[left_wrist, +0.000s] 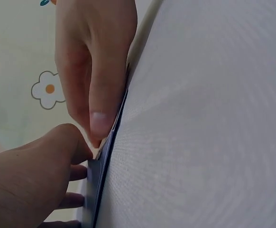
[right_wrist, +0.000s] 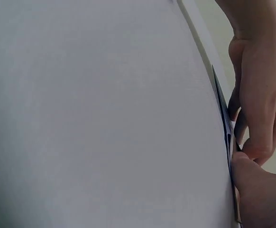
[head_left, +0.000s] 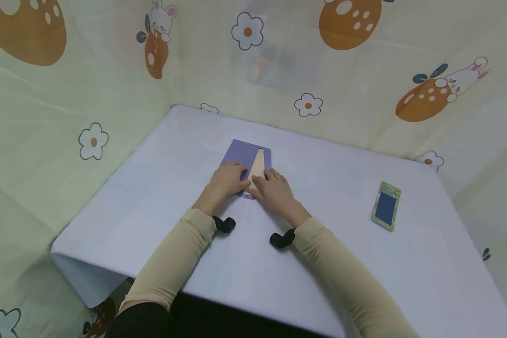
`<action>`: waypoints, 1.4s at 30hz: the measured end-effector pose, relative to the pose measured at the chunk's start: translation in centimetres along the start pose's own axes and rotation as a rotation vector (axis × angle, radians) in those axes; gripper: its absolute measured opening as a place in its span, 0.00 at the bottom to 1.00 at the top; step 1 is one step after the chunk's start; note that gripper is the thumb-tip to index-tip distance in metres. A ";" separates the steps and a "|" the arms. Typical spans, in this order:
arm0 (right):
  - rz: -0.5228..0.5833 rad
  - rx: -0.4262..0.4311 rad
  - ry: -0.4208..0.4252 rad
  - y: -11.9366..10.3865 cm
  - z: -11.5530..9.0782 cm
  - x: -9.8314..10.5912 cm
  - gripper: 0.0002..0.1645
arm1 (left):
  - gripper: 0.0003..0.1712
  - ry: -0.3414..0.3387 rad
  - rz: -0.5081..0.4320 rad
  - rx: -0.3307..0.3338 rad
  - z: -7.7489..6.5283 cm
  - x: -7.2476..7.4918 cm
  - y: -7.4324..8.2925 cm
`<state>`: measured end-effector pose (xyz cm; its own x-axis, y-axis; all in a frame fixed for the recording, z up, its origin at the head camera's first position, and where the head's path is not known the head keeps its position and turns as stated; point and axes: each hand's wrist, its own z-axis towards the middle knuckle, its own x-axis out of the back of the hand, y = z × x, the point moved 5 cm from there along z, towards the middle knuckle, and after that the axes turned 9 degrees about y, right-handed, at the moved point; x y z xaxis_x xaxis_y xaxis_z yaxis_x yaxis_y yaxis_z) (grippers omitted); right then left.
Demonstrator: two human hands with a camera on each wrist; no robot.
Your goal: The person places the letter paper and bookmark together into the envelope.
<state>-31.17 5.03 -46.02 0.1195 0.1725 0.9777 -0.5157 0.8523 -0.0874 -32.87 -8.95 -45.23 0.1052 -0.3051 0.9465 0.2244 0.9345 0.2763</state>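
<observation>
A flat purple card or folder (head_left: 243, 151) lies on the white table, with a long beige wedge (head_left: 258, 162) showing along it, narrow at the far end. My left hand (head_left: 227, 180) rests on its left part, thumb toward the near end of the wedge. From the right, my right hand (head_left: 275, 191) reaches over it with its thumb on the beige wedge and the other fingers along the right edge. In the left wrist view the left fingers (left_wrist: 71, 200) lie spread against the purple surface (left_wrist: 94, 180). The near end of the wedge is partly hidden by both thumbs.
A thin green-bordered, phone-sized item (head_left: 386, 206) with a dark blue panel lies on the right side of the white tabletop (head_left: 342, 263). Patterned cream curtains (head_left: 270, 94) hang behind and to the left. The table's near edge runs below my forearms.
</observation>
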 end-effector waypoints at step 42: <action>1.404 -0.819 -0.139 -0.7 0.6 2.1 0.28 | 0.32 0.001 -0.025 -0.006 0.2 0.3 0.1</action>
<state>-31.06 4.44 -43.79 -0.1250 0.9908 0.0519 0.4208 0.1003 -0.9016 -32.97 -8.89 -44.92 0.1008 -0.3284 0.9392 0.2327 0.9256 0.2986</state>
